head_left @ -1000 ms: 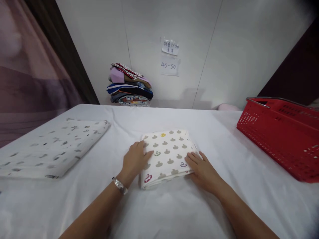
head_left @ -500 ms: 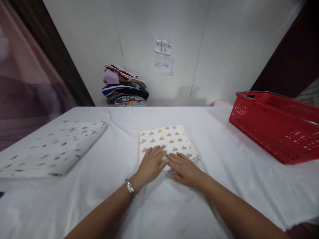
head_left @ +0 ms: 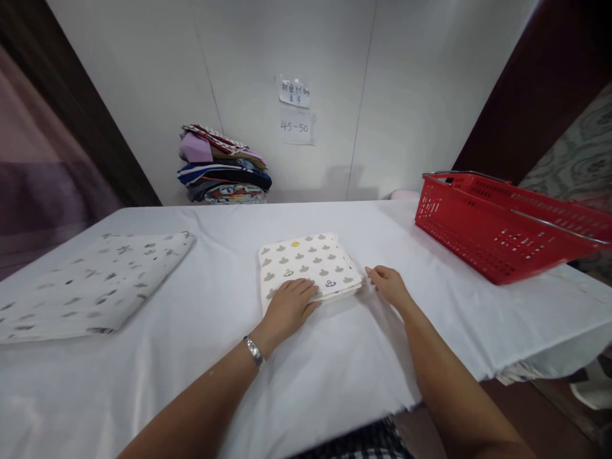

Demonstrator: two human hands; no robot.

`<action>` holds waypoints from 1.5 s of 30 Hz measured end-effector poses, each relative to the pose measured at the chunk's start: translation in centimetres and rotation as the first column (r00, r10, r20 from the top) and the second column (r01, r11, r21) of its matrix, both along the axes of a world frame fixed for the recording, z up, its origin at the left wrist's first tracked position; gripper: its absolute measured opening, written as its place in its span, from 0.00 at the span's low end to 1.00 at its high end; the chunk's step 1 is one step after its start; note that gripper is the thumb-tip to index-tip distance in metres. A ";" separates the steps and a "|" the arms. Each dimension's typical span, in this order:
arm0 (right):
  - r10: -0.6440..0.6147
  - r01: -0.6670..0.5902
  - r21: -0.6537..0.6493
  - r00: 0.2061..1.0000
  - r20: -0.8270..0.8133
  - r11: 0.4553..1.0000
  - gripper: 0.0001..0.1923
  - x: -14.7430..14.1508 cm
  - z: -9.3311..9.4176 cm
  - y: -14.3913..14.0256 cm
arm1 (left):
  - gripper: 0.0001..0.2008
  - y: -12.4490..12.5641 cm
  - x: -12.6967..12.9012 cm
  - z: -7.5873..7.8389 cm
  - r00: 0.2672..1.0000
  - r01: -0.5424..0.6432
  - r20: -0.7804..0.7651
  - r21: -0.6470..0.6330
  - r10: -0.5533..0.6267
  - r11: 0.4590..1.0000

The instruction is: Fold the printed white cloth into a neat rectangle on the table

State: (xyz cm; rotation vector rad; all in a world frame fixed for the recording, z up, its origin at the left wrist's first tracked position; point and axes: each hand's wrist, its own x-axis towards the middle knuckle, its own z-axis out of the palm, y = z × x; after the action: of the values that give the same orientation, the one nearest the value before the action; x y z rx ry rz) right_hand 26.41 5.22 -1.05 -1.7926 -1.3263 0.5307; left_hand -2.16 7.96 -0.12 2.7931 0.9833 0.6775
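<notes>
Centrally on the white table [head_left: 191, 357] lies a folded patterned cloth [head_left: 308, 264]; left hand [head_left: 289, 306] rests flat and open on its near edge, right hand [head_left: 389, 285], loosely curled and holding nothing, touches its right corner. Likely soft, light, floppy, so best taken under the folded edges with 2 hands. Red basket [head_left: 502, 236] far right, another folded cloth [head_left: 90, 287] left.

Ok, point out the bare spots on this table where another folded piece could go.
Bare sheet lies between the grey-print cloth and the folded mushroom-print cloth, and between that cloth and the red basket. The near edge is partly taken by both forearms. Left hand rests on the cloth; right hand touches its corner.
</notes>
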 end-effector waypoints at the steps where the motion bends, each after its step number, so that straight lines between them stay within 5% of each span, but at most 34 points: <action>1: 0.014 -0.013 -0.018 1.000 0.011 1.000 0.23 -0.4 -0.1 -0.1 | 0.15 0.0 0.0 0.0 1.000 0.001 0.005 -0.005 -0.001 1.000; 9: 0.013 -0.013 -0.075 1.000 -0.003 0.997 0.19 -1.5 -0.4 0.6 | 0.12 -0.2 0.1 0.4 0.999 0.024 -0.023 0.019 -0.024 1.000; 20: 0.053 -0.053 0.006 0.998 -0.025 0.999 0.16 -1.5 -1.0 0.9 | 0.13 -0.1 0.0 0.3 0.999 0.052 -0.006 -0.003 -0.052 0.999; 29: 0.076 -0.064 0.188 0.996 -0.056 0.980 0.15 -2.0 0.7 0.1 | 0.13 0.3 0.2 -0.1 0.999 0.048 0.015 -0.031 -0.048 0.998; 38: 0.043 -0.044 -0.092 0.999 -0.008 0.995 0.13 -1.3 -0.4 0.6 | 0.12 0.4 0.2 -0.4 0.998 0.056 0.023 0.001 -0.056 0.998; 45: 0.075 -0.067 -0.150 0.996 0.048 0.986 0.14 -1.4 0.0 0.3 | 0.11 0.5 0.2 -0.7 0.997 0.063 0.029 0.101 -0.066 0.993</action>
State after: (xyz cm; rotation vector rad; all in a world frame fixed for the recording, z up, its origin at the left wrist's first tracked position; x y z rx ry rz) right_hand 25.03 5.57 -1.08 -1.8973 -1.4237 0.6386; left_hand -1.93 8.47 -0.81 2.8754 0.8721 0.7815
